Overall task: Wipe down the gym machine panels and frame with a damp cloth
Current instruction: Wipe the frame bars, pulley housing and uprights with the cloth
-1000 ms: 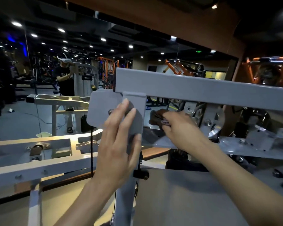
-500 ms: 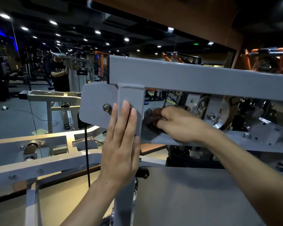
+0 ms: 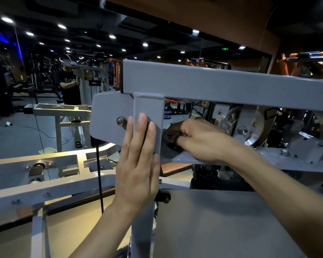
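Note:
A grey gym machine fills the view: a horizontal top beam [image 3: 222, 86], an upright post [image 3: 147, 108] and a rounded side plate [image 3: 106, 116] with a bolt [image 3: 121, 121]. My left hand [image 3: 138, 164] lies flat on the post, fingers straight and pointing up. Just right of the post, my right hand [image 3: 199, 140] grips a dark brown cloth [image 3: 171, 136] and presses it against a lower grey frame member [image 3: 179, 157] behind the post. Most of the cloth is hidden under my fingers.
A flat grey panel [image 3: 222, 224] lies below my right arm. Pulleys and brackets [image 3: 250, 127] sit behind the beam at right. A pale frame arm [image 3: 50, 189] and a black cable [image 3: 99, 174] are at left. A wall mirror reflects a person [image 3: 69, 84].
My right hand with the cloth has moved left and down toward the post. My left hand has slid a little lower on the post, and its fingers have straightened.

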### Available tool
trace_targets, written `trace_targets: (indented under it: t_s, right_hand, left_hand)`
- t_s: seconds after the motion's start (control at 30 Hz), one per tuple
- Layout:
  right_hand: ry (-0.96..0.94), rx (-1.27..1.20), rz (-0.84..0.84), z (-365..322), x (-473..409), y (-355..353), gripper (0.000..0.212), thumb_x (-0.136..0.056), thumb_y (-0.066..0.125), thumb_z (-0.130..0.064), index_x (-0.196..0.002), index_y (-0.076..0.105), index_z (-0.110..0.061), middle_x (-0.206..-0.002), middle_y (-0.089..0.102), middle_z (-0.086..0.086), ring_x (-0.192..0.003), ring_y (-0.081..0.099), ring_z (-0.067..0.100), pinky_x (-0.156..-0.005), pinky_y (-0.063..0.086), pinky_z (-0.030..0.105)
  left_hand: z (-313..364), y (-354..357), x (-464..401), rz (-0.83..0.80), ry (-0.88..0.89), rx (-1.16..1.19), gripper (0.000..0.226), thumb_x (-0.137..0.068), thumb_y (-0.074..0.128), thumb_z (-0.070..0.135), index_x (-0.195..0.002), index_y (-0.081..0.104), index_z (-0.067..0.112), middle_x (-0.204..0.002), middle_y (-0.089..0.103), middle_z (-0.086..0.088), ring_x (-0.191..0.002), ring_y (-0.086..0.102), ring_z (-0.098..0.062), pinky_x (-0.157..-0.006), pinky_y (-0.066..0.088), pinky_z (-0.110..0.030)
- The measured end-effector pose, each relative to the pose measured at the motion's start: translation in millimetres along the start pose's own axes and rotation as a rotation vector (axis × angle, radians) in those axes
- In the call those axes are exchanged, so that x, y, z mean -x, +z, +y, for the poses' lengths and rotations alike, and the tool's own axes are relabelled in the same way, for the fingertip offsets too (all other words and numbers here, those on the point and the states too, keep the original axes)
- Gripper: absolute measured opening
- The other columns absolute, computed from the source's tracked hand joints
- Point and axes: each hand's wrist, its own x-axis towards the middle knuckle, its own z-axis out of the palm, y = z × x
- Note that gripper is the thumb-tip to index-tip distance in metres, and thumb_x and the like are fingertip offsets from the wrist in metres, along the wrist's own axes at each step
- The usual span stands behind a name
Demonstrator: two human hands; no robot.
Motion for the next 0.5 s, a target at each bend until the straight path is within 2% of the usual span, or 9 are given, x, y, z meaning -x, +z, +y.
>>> trace_targets:
  t_s: [0.07, 0.2, 0.33, 0.4, 0.5]
  right_hand:
    - [0.014, 0.001, -0.005, -0.2, -2.7, 3.7, 0.020, -0.096, 0.052, -0.016, -0.077, 0.056, -0.012, -0.068, 0.064, 0.010, -0.054, 0.052, 0.022, -0.049, 0.037, 0.034]
    - [-0.136, -0.060, -0.063, 8.8, 14.5, -6.2, 0.023, -0.098, 0.054, -0.017, -0.076, 0.055, -0.010, -0.069, 0.058, 0.013, -0.062, 0.052, 0.029, -0.055, 0.038, 0.044]
    - [-0.115, -0.010, -0.012, 5.2, 9.1, -2.8, 0.025, -0.098, 0.053, -0.015, -0.075, 0.053, -0.006, -0.068, 0.059, 0.015, -0.054, 0.046, 0.019, -0.051, 0.035, 0.036]
    - [-0.069, 0.013, 0.007, 3.2, 1.9, 3.2, 0.026, -0.095, 0.052, -0.013, -0.070, 0.050, -0.009, -0.065, 0.060, 0.012, -0.053, 0.047, 0.021, -0.049, 0.036, 0.039]
    - [-0.146, 0.026, -0.016, 5.5, 11.0, 3.4, 0.025, -0.094, 0.051, -0.015, -0.070, 0.046, -0.015, -0.063, 0.055, 0.007, -0.057, 0.049, 0.024, -0.056, 0.042, 0.048]
  left_hand:
    - [-0.7, -0.2, -0.2, 0.001, 0.006, 0.001, 0.053, -0.108, 0.035, 0.013, -0.158, 0.023, 0.004, -0.173, 0.004, 0.005, -0.158, 0.014, -0.042, -0.129, 0.015, -0.046]
    - [0.5, -1.1, -0.1, -0.006, -0.003, 0.001, 0.050, -0.109, 0.032, 0.015, -0.158, 0.024, 0.003, -0.172, 0.008, 0.001, -0.158, 0.014, -0.042, -0.129, 0.014, -0.046]
    - [0.5, -0.3, -0.4, 0.000, -0.007, -0.014, 0.049, -0.110, 0.030, 0.017, -0.157, 0.025, 0.002, -0.171, 0.011, -0.001, -0.158, 0.014, -0.041, -0.129, 0.015, -0.047]
    - [0.1, -0.4, 0.1, 0.004, -0.001, -0.023, 0.050, -0.109, 0.032, 0.016, -0.157, 0.025, 0.003, -0.172, 0.008, 0.002, -0.159, 0.012, -0.038, -0.129, 0.016, -0.047]
    - [-0.2, -2.7, 0.3, -0.006, 0.008, -0.039, 0.053, -0.108, 0.035, 0.015, -0.158, 0.023, 0.005, -0.174, 0.003, 0.006, -0.160, 0.009, -0.035, -0.129, 0.015, -0.047]
